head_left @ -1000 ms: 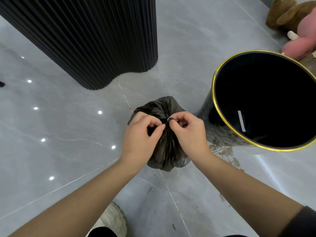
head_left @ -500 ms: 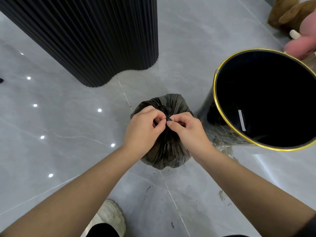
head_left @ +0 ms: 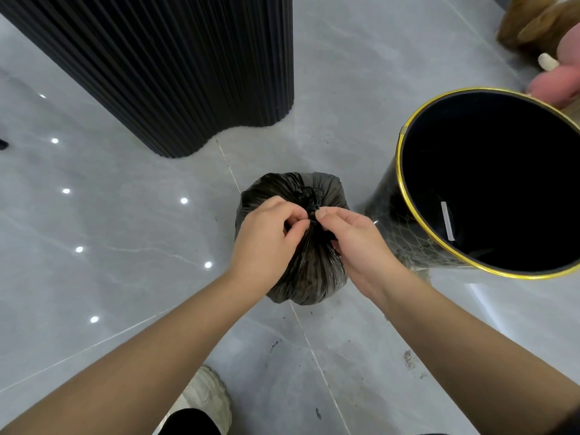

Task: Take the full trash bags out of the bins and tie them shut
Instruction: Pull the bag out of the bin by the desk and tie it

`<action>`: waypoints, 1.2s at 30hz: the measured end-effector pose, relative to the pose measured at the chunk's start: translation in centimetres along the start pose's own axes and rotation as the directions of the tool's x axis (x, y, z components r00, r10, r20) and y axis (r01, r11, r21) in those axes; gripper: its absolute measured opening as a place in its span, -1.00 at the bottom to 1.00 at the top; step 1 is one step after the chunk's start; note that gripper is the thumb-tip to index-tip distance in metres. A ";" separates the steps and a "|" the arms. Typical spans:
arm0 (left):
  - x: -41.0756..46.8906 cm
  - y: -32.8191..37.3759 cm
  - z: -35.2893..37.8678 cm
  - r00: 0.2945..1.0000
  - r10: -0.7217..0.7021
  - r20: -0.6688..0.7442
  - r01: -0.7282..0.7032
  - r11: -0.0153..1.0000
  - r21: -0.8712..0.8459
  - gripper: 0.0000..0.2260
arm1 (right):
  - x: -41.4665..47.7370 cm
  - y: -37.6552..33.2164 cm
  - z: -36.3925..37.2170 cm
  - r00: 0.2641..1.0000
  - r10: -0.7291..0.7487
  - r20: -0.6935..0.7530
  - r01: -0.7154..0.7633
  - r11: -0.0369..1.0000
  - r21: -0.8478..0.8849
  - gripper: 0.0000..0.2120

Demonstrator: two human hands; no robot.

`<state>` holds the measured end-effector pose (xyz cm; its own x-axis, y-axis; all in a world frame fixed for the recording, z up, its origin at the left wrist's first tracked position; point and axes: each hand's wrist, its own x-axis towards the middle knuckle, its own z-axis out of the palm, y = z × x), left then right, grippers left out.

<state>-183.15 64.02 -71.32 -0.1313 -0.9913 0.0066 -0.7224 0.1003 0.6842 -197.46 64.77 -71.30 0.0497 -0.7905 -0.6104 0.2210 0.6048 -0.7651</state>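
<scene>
1. So, the count first: one black trash bag (head_left: 309, 277), one bin (head_left: 389, 237), two bare hands, one pale shoe (head_left: 204, 400), two plush toys, one fluted black column (head_left: 188, 73); seven small light spots on the grey tile floor (head_left: 94, 277), by my count.
2. Bag is out of the bin and sits on the floor just to the bin's left; can't tell whether they touch.
3. Bag's look: thin, glossy, wrinkled plastic, bulging round; its top is gathered into a tight bunched neck (head_left: 309, 196) with pleats fanning down from it.
4. Left hand (head_left: 266, 240) pinches that neck between thumb and forefinger, other fingers curled in; right hand (head_left: 357, 243) does the same from the side nearer the bin; the fingertips nearly meet over the neck.
5. Bin is black with a gold rim and a faint gold pattern on its wall; a white strip (head_left: 447, 224) shows inside, otherwise it's dark in there.
6. Brown plush (head_left: 533, 23) and pink plush (head_left: 555, 83) lie behind the bin; column stands well left of it and farther back; shoe is left of the bin and much closer to the camera.
</scene>
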 end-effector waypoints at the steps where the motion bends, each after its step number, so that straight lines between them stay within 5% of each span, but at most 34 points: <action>1: 0.1 0.2 0.1 0.997 -0.073 0.006 0.073 0.995 -0.062 -0.97 | 0.1 0.1 0.0 1.000 -0.018 -0.011 0.017 1.000 -0.019 -0.86; 6: 0.9 1.6 0.0 0.944 -0.323 0.073 0.331 0.910 -0.250 -0.94 | 0.4 1.0 0.0 0.982 -0.134 -0.131 0.125 0.989 -0.076 -0.92; 16: 1.0 2.3 0.0 0.897 -0.418 0.142 0.440 0.824 -0.358 -0.95 | 0.4 1.4 0.1 0.956 -0.252 -0.148 0.235 0.964 -0.121 -0.92; 26: 1.1 2.4 0.4 0.953 -0.300 0.027 0.299 0.929 -0.220 -0.92 | 0.6 1.0 0.6 0.932 -0.277 -0.235 0.234 0.952 -0.196 -0.82; 32: 0.6 1.1 1.1 0.987 -0.032 -0.156 0.028 0.999 -0.026 -0.97 | 1.3 0.6 1.4 0.974 0.046 -0.222 -0.035 0.998 0.050 -0.91; 36: 0.0 -0.6 0.9 0.985 0.071 -0.154 -0.078 0.996 -0.044 -0.96 | 1.5 0.6 1.0 0.984 0.139 -0.114 -0.141 0.990 -0.012 -0.90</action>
<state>-183.31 64.06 -72.37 -0.0755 -0.9830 0.1674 -0.6794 0.1736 0.7129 -196.30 63.88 -72.51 -0.0311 -0.6824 -0.7303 0.2002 0.7116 -0.6734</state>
